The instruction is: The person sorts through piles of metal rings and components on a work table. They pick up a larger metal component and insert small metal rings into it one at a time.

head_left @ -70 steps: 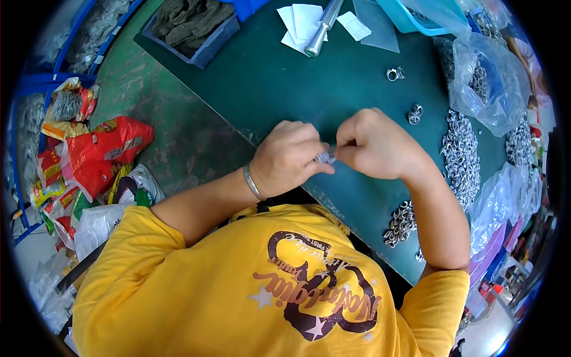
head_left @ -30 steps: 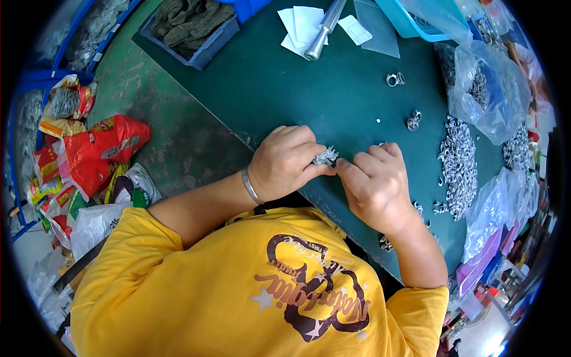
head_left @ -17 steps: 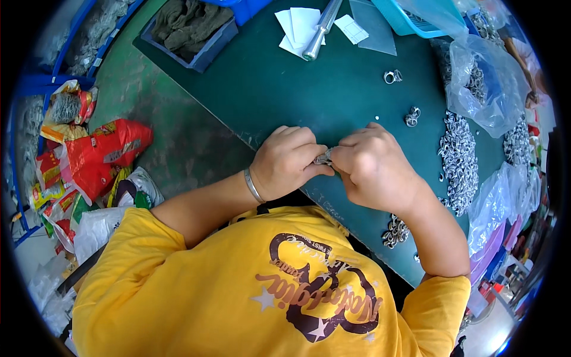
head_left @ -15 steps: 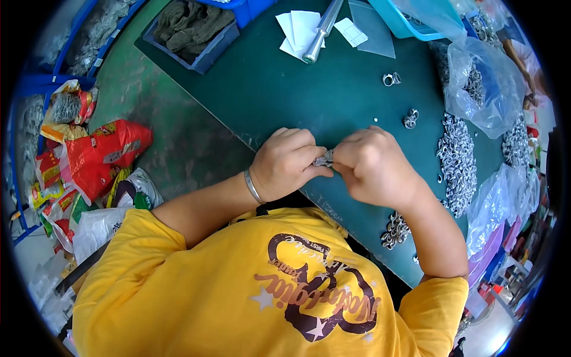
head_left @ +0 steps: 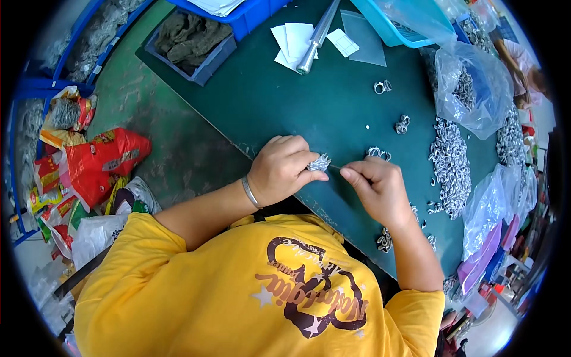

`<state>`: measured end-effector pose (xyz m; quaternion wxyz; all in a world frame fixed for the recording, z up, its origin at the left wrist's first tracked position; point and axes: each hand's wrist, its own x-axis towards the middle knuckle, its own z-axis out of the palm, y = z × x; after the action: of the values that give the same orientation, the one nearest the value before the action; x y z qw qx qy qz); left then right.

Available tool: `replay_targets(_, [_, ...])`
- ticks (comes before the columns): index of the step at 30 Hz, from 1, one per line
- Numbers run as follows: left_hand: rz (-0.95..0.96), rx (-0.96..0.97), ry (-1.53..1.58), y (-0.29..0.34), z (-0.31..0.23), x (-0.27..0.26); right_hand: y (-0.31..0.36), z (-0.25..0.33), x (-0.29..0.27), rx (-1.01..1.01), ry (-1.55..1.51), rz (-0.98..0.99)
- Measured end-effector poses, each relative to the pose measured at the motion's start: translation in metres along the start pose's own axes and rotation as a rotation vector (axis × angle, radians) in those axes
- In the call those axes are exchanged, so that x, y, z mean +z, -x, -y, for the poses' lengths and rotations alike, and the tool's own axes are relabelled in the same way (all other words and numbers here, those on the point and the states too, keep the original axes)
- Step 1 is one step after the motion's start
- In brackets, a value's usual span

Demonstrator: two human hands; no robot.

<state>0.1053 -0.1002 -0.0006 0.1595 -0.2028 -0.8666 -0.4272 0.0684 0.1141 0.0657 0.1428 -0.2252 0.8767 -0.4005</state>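
Note:
Over the table's near edge, my left hand [head_left: 279,165] is closed round a bunch of silver metal rings [head_left: 319,162], which pokes out past the thumb and forefinger. To its right, my right hand [head_left: 379,184] pinches what looks like a thin wire or thread [head_left: 335,167] running from the bunch; its exact kind is too fine to tell. Just beyond the right hand lies a small group of rings [head_left: 378,154]. Farther back are more small ring groups [head_left: 402,124] [head_left: 382,87]. Loose rings [head_left: 385,240] lie under and beside the right forearm.
A long heap of silver rings [head_left: 450,169] and a clear plastic bag [head_left: 479,89] cover the green table's [head_left: 250,89] right side. At the back are a tapered metal rod [head_left: 316,40], white papers [head_left: 288,44], a turquoise basket [head_left: 395,35] and a bin of dark cloth [head_left: 202,72].
My right hand has drawn away from the left, to the right and slightly nearer me, uncovering the ring bunch and the thin strand. The left hand keeps its hold. The view has shifted slightly.

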Motion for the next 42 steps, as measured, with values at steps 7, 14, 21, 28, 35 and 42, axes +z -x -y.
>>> replay_targets(7, [0.018,-0.004,-0.012,0.0,0.0,-0.001,0.015,0.01,0.017,-0.214,0.195,-0.169])
replay_targets(14, [0.018,0.004,-0.006,0.0,0.0,-0.001,0.013,0.012,0.022,-0.225,0.316,-0.166])
replay_targets(21, [0.023,-0.002,-0.007,0.0,0.0,-0.002,0.008,0.016,0.025,-0.271,0.437,-0.166])
replay_targets(28, [0.027,-0.014,0.004,0.0,-0.001,-0.002,0.009,0.019,0.027,-0.35,0.575,-0.162])
replay_targets(35, [0.025,-0.02,-0.001,-0.001,-0.001,-0.002,0.009,0.014,0.028,-0.399,0.6,-0.124])
replay_targets(42, [0.022,-0.05,0.014,-0.005,-0.005,-0.003,0.006,0.004,0.035,-0.455,0.531,-0.166])
